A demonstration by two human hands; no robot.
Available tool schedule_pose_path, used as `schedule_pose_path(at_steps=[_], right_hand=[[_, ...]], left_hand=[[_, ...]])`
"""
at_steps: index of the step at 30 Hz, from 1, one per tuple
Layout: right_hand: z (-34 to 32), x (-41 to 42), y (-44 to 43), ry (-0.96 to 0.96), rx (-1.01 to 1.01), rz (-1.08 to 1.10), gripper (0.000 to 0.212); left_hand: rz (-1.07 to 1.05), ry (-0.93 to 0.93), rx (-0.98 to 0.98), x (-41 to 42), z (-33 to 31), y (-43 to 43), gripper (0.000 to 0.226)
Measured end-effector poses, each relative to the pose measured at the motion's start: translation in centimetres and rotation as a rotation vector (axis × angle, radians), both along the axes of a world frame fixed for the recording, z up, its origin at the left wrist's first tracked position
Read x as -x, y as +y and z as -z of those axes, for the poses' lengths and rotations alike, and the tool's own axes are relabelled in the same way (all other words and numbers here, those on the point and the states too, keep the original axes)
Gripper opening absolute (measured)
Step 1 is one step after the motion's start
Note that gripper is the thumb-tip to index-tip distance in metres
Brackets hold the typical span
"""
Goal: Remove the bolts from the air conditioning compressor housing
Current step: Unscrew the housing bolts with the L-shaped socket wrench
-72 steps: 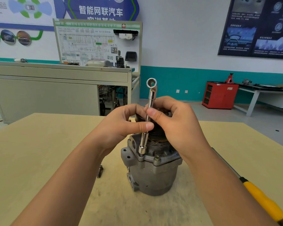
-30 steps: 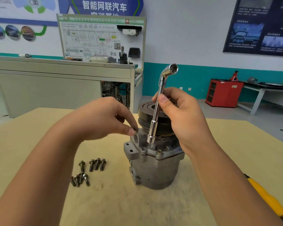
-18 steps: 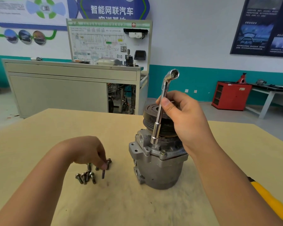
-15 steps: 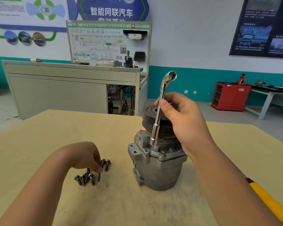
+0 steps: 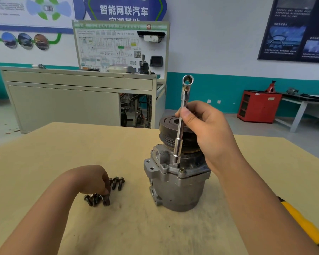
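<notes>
Right hand (image 5: 208, 129) grips socket wrench (image 5: 180, 126) upright at compressor housing (image 5: 179, 188), centre frame. Left hand (image 5: 92, 179) touches loose bolts (image 5: 95, 199), lower left; grip indeterminate.

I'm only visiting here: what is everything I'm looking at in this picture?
compressor: one, grey metal, upright mid-table
pulley: one, black, atop the compressor
socket wrench: one, chrome, upright, lower end at the compressor's flange
fitted bolt: one seen, dull metal, on the flange
loose bolts: several, dark, on the table left of the compressor
yellow-handled tool: one, yellow, table's right edge
table: one, tan, foreground
grey cabinet: one, grey, behind the table
red cabinet: one, red, far right
left hand: one, fingertips at a loose bolt
right hand: one, grips the socket wrench
</notes>
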State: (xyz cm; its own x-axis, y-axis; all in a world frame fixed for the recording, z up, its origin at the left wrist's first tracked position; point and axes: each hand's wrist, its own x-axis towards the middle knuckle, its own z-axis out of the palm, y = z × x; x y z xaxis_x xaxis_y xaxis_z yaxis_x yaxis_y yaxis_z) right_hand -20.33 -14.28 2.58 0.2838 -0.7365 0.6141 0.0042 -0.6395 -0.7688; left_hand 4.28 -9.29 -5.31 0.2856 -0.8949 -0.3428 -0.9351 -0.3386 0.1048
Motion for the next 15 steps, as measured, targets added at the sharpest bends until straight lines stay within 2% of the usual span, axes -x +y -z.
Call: schedule_pose_path(at_steps=[8, 15], right_hand=[[-0.6, 1.3, -0.4, 0.068, 0.071, -0.031, 0.010], [-0.8, 1.6, -0.5, 0.068, 0.051, -0.025, 0.008]], left_hand=[[0.007, -0.006, -0.008, 0.0, 0.0, 0.4, 0.014], [0.010, -0.008, 0.028, 0.1, -0.2, 0.6, 0.009]])
